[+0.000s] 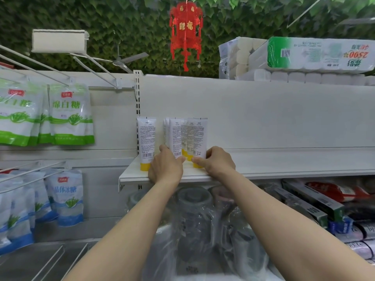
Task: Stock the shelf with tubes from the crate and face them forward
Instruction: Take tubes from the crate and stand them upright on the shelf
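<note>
We're at the white shelf (284,169) now, both arms stretched out to it. Our left hand (165,169) has its fingers curled round the foot of a white tube (175,134), hiding its cap. Our right hand (218,162) pinches the rightmost tube (200,134) low down, thumb and fingers just above its yellow cap (197,165). Those two stand in a tight cluster of tubes (185,130), pressed against each other, upright on their caps near the shelf's front edge. We cannot count the ones behind. Off to the left, apart from the group, a lone tube (146,138) stands on its own cap, close to the slotted upright. Every tube we can read shows fine print and a barcode towards us.

Green sugar bags (70,114) hang on hooks to the left, blue bags (65,197) below them. A red lantern (186,33) dangles overhead against green leaves, and packs of toilet paper (316,53) sit on top at right. Under the shelf, plastic-wrapped goods (194,209).
</note>
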